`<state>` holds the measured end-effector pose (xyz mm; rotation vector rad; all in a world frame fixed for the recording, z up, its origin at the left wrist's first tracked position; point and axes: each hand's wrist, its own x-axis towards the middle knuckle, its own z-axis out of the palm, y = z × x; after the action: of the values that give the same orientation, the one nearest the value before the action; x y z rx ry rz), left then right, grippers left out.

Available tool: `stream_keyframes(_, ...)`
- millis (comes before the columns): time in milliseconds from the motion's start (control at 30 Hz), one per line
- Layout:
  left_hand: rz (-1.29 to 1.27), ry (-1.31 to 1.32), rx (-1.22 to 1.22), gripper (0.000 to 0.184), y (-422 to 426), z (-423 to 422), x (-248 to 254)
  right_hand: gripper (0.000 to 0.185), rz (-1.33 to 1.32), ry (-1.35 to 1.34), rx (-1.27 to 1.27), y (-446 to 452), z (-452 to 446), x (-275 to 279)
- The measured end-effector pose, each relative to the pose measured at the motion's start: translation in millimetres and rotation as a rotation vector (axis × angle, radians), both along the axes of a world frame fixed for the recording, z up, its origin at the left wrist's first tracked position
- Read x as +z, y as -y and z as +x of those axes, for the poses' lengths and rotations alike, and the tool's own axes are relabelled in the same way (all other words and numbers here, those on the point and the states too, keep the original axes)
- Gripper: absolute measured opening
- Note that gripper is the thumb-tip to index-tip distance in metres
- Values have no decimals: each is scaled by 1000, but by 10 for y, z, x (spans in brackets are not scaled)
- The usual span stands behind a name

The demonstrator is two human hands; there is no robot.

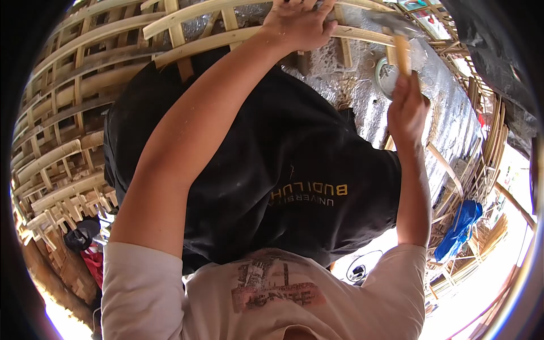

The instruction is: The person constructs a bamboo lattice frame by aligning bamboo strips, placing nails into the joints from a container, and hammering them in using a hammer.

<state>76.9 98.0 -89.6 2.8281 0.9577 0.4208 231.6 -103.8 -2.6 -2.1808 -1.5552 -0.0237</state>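
My left hand lies on pale wooden slats at the top, its fingers spread and partly cut off by the frame's edge. The slats cross one another in an open lattice. In my right hand is a hammer, gripped by its light wooden handle. Its metal head is smeared by motion above the right end of the slats. Just left of that hand, a round glass-like dish sits on a silvery sheet; I cannot make out its contents.
Black cloth with yellow lettering covers my lap. More lattice panels fill the left side. At right are a blue bag or cloth, bundled thin strips and dark sheeting. A dark cap-like thing is at lower left.
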Motion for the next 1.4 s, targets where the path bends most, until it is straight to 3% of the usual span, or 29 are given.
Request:
stream_keyframes(67, -30, -21, -13, 68, 28, -24, 49, 23, 76, -104, -36, 77, -106, -8)
stream_keyframes(167, -96, -71, -13, 69, 38, -5, 88, 21, -216, 98, 71, 9, 37, -144)
stream_keyframes(300, -83, -45, -6, 68, 43, -27, 67, 17, 64, -106, -32, 100, -72, -82)
stream_keyframes(367, -34, -33, 6, 68, 31, 2, 31, 16, -223, 109, 38, 0, -9, -123)
stream_keyframes(400, -56, -65, -2, 67, 67, 5, 92, 15, -219, 100, 28, 7, -8, -86)
stream_keyframes(533, -66, -49, 6, 67, 45, -28, 110, 14, 89, -43, -39, 87, -29, -72)
stream_keyframes(633, -13, 43, 8, 67, 50, -9, 30, 15, -138, 172, 141, 10, 5, -131)
stream_keyframes(667, -17, 15, 9, 67, 49, -1, 18, 16, -185, 158, 71, 12, 28, -202)
stream_keyframes(767, -32, -14, 11, 68, -13, 6, 131, 16, 48, 114, 52, 75, 2, -43)
stream_keyframes(833, -63, -49, 3, 68, 80, -33, 53, 18, 174, -129, -27, 170, -82, -97)
stream_keyframes(900, -43, -67, 6, 67, 54, 1, 63, 23, -262, 151, 80, 45, -55, -45)
stream_keyframes(1033, -23, -8, 15, 67, -22, 15, 56, 25, 92, -102, -62, 81, -121, 34)
stream_keyframes(1100, -20, 37, 4, 67, 41, 4, 10, 26, 21, -140, -28, 141, -87, -121)
stream_keyframes(1167, -28, 42, 10, 66, 64, 21, 16, 28, -281, 188, 77, 9, -36, -132)
stream_keyframes(1300, -94, -47, 18, 66, 5, -4, 188, 24, 21, -116, -59, 74, -79, -1)
stream_keyframes(1367, -128, -86, 5, 66, 77, -28, 171, 22, -20, -108, -24, 124, -48, -105)
stream_keyframes(1400, -126, -83, 5, 66, 79, -18, 133, 22, -149, 44, 27, 95, -40, -119)
